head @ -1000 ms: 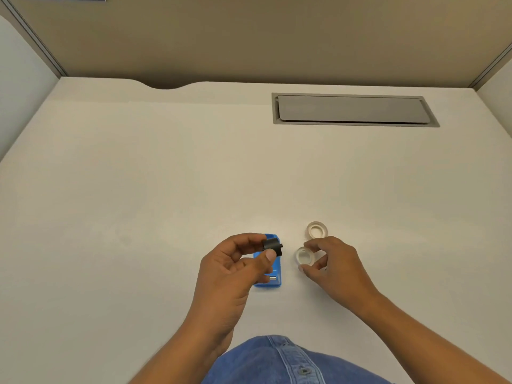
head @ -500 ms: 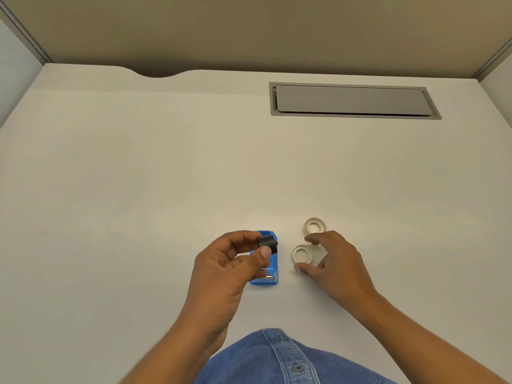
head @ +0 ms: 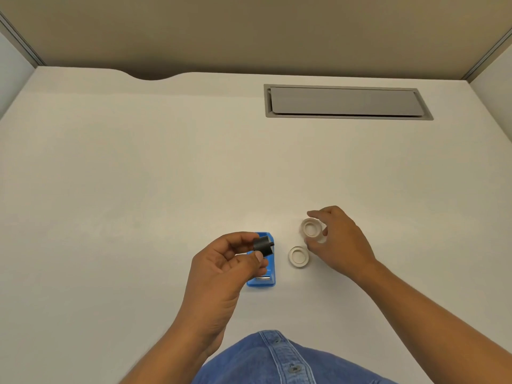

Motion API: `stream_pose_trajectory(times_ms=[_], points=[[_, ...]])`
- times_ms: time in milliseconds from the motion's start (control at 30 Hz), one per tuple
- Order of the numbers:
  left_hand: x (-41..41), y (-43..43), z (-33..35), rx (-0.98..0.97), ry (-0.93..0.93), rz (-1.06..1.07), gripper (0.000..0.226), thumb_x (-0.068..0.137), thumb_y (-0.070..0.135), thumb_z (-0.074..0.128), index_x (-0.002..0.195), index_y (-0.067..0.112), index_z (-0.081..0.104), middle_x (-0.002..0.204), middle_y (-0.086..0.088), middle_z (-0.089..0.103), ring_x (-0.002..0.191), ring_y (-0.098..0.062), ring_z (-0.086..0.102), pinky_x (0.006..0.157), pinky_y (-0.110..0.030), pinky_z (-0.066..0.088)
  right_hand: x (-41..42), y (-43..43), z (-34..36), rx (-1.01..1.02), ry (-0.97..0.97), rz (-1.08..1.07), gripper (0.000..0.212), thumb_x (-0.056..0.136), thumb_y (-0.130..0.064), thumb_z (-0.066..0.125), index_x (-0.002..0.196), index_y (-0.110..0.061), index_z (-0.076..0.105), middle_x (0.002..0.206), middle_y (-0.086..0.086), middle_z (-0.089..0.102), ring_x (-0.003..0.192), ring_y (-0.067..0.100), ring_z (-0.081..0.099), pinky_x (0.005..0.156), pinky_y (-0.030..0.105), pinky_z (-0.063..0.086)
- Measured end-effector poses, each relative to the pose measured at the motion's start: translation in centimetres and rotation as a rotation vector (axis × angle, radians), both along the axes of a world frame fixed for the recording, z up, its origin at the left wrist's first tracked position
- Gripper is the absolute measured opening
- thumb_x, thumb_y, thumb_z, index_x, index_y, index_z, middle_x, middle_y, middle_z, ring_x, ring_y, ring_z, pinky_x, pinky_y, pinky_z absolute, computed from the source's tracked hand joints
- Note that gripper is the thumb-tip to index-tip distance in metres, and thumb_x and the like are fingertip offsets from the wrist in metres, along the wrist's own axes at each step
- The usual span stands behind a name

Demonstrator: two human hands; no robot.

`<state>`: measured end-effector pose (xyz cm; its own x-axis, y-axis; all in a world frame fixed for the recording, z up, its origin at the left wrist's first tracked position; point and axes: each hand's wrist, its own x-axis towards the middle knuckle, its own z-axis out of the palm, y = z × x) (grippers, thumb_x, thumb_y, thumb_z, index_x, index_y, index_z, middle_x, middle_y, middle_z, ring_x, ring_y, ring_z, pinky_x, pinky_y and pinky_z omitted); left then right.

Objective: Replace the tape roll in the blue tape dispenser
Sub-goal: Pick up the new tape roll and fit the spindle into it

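Note:
The blue tape dispenser (head: 262, 281) lies flat on the white desk, partly hidden under my left hand (head: 221, 273). That hand pinches a small black spool (head: 261, 243) between thumb and fingers just above the dispenser's far end. One white tape roll (head: 298, 256) lies flat on the desk to the right of the dispenser. A second white tape roll (head: 311, 227) sits farther back, tilted up, with my right hand (head: 342, 245) closed on it between forefinger and thumb.
The white desk (head: 138, 189) stretches wide on all sides. A grey cable hatch (head: 346, 102) is set into it at the back right. Partition walls stand behind and at both sides. My blue denim shirt (head: 277, 361) fills the bottom edge.
My right hand let go of the nearer tape roll, which now lies on the desk, moved back and took hold of the farther roll. My left hand kept the black spool over the dispenser.

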<state>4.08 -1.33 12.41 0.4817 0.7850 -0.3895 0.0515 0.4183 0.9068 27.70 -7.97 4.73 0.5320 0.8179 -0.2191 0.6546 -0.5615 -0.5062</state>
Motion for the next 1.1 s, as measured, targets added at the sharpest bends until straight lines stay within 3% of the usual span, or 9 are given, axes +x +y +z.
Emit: stream_pose_trajectory(times_ms=[200,433,600,800,933,1100], points=[[-0.4,0.1,0.0,0.028,0.002,-0.005,0.025,0.072,0.014,0.070,0.093,0.026,0.075,0.094,-0.006,0.078,0.081,-0.027,0.074,0.078,-0.032,0.058,0.1,0.6,-0.7,-0.018,0.009,-0.027,0.051,0.075,-0.034,0.074,0.124,-0.029,0.060,0.119,-0.011,0.055,0.098,0.014,0.061,0.080,0.030,0.049],[-0.6,-0.1,0.8,0.059,0.009,0.015,0.025,0.071,0.018,0.071,0.095,0.026,0.075,0.096,-0.003,0.079,0.087,-0.029,0.073,0.096,-0.053,0.052,0.2,0.3,-0.1,0.070,0.075,-0.144,0.045,0.070,-0.026,0.076,0.113,-0.027,0.065,0.114,-0.008,0.061,0.090,0.014,0.062,0.078,0.030,0.050],[-1.0,-0.8,2.0,0.062,-0.026,-0.010,0.036,0.062,0.032,0.077,0.098,0.027,0.075,0.094,-0.003,0.079,0.088,-0.022,0.074,0.102,-0.057,0.044,-0.6,-0.8,3.2,0.299,0.231,-0.259,0.036,0.071,-0.032,0.081,0.105,-0.032,0.068,0.106,-0.017,0.068,0.077,0.001,0.062,0.062,0.014,0.042],[-1.6,-1.8,2.7,0.120,-0.036,0.017,0.028,0.069,0.024,0.075,0.097,0.030,0.075,0.094,0.000,0.080,0.086,-0.021,0.074,0.100,-0.056,0.047,-4.0,-4.1,7.9,0.513,0.526,-0.298,0.033,0.070,-0.042,0.084,0.100,-0.038,0.072,0.086,-0.016,0.072,0.072,0.007,0.062,0.058,0.020,0.048],[-1.7,-2.4,3.3,0.136,-0.061,0.017,0.039,0.061,0.034,0.078,0.100,0.030,0.075,0.091,-0.002,0.080,0.087,-0.024,0.073,0.101,-0.056,0.047,-6.3,-5.8,9.7,0.570,0.653,-0.241,0.033,0.073,-0.023,0.084,0.103,-0.032,0.073,0.097,-0.009,0.075,0.081,0.010,0.065,0.067,0.029,0.053],[-1.8,-3.5,4.0,0.150,-0.051,-0.012,0.029,0.071,0.023,0.078,0.098,0.035,0.075,0.089,-0.001,0.080,0.086,-0.024,0.073,0.099,-0.050,0.049,-8.7,-6.5,11.1,0.599,0.730,-0.139,0.039,0.068,-0.028,0.086,0.104,-0.031,0.073,0.103,-0.004,0.075,0.088,0.015,0.068,0.068,0.029,0.056]])
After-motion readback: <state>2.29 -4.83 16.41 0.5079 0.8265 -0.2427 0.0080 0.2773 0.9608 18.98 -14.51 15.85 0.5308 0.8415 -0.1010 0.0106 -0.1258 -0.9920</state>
